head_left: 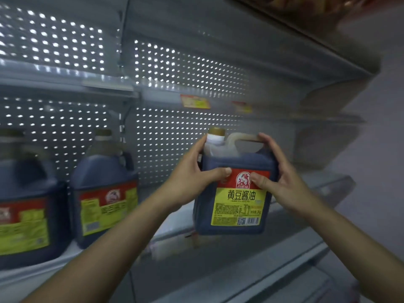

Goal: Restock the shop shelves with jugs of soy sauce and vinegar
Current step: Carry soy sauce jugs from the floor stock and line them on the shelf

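The soy sauce jug (235, 189) is held upright between the left hand (192, 182) and right hand (282, 182), apparently just above the shelf (306, 226), well right of the nearest shelved jug (105, 195); it is to be lowered straight down.

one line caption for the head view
Both hands hold a soy sauce jug over the shelf.

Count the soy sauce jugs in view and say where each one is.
3. One jug is held between the left hand and right hand at the shelf; two stand to its left. More may sit beyond the left edge.
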`<state>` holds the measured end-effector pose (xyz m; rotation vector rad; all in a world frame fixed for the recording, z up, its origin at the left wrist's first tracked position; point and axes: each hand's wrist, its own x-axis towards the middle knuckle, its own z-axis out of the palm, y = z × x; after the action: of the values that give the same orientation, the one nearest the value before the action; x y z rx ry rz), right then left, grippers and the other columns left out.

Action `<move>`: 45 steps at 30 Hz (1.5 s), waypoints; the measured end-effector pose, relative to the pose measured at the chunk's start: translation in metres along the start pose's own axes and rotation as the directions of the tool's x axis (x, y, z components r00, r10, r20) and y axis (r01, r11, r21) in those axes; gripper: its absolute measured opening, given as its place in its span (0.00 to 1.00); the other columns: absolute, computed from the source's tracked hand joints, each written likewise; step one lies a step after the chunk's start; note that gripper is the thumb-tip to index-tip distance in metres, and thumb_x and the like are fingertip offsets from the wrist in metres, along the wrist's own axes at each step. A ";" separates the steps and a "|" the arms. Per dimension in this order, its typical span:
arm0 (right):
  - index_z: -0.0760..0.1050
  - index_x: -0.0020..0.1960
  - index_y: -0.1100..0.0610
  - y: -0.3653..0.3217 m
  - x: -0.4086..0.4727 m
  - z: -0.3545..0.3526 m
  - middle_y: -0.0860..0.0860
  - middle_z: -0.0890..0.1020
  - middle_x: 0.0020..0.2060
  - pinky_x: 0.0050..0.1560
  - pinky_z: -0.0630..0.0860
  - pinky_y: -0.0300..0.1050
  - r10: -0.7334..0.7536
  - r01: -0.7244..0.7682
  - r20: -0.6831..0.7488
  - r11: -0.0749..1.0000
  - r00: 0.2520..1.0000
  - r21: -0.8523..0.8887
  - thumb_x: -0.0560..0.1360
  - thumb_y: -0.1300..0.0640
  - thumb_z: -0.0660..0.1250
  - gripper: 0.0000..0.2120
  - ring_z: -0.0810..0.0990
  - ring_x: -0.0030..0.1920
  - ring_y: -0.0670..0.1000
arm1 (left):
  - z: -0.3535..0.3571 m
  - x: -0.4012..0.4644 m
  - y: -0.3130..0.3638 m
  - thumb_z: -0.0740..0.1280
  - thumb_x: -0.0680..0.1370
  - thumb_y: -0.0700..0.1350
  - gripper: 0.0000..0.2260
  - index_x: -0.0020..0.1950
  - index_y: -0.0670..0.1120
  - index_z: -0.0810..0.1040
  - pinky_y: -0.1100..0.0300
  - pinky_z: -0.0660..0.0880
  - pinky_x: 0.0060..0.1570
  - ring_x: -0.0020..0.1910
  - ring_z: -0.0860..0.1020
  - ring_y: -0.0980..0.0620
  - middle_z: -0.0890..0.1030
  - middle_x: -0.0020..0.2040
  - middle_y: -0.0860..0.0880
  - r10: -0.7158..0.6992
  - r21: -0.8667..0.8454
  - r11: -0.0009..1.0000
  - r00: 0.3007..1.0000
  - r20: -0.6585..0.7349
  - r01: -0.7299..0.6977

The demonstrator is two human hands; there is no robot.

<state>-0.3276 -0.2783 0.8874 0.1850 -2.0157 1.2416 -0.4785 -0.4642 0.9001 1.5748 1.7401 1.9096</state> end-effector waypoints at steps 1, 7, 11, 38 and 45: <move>0.60 0.79 0.41 0.008 0.012 0.008 0.41 0.71 0.72 0.54 0.84 0.47 -0.003 0.002 0.029 1.000 1.000 0.021 0.74 0.62 0.71 0.40 0.81 0.65 0.49 | -0.010 0.002 -0.005 0.77 0.75 0.39 0.26 0.64 0.63 0.74 0.57 0.83 0.50 0.55 0.84 0.57 0.85 0.56 0.59 -0.009 0.027 1.000 1.000 -0.027 0.010; 0.61 0.78 0.37 0.050 0.075 0.041 0.41 0.66 0.77 0.53 0.84 0.51 -0.052 0.037 0.171 0.995 0.984 0.088 0.75 0.65 0.71 0.40 0.79 0.67 0.51 | -0.052 0.008 -0.027 0.76 0.75 0.41 0.27 0.71 0.54 0.72 0.54 0.84 0.53 0.57 0.83 0.58 0.82 0.60 0.56 -0.045 0.150 0.986 0.981 -0.187 0.074; 0.61 0.78 0.39 0.084 0.102 0.057 0.41 0.66 0.76 0.56 0.84 0.53 -0.117 0.087 0.252 0.988 0.960 0.129 0.75 0.64 0.72 0.39 0.77 0.69 0.51 | -0.061 0.007 -0.040 0.76 0.76 0.41 0.27 0.72 0.55 0.71 0.59 0.83 0.52 0.58 0.81 0.59 0.81 0.61 0.57 -0.050 0.247 0.961 0.960 -0.276 0.121; 0.53 0.75 0.25 0.144 0.124 0.102 0.46 0.64 0.65 0.50 0.80 0.39 -0.201 0.226 0.246 0.971 0.948 -0.081 0.73 0.42 0.75 0.41 0.77 0.57 0.46 | -0.064 -0.004 -0.073 0.71 0.80 0.41 0.31 0.74 0.68 0.68 0.57 0.82 0.58 0.67 0.75 0.52 0.68 0.69 0.55 0.100 0.642 0.731 0.894 -0.436 0.231; 0.52 0.76 0.24 0.131 0.118 0.104 0.40 0.60 0.71 0.56 0.84 0.52 -0.213 0.255 0.350 0.964 0.912 -0.078 0.78 0.50 0.72 0.40 0.81 0.57 0.47 | -0.066 -0.006 -0.072 0.74 0.78 0.44 0.30 0.76 0.63 0.69 0.82 0.68 0.54 0.61 0.61 0.84 0.56 0.66 0.76 0.162 0.758 0.626 0.921 -0.355 0.182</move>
<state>-0.5277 -0.2654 0.8463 0.6010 -2.2741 0.9801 -0.5610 -0.4881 0.8531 1.3696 3.0711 1.5867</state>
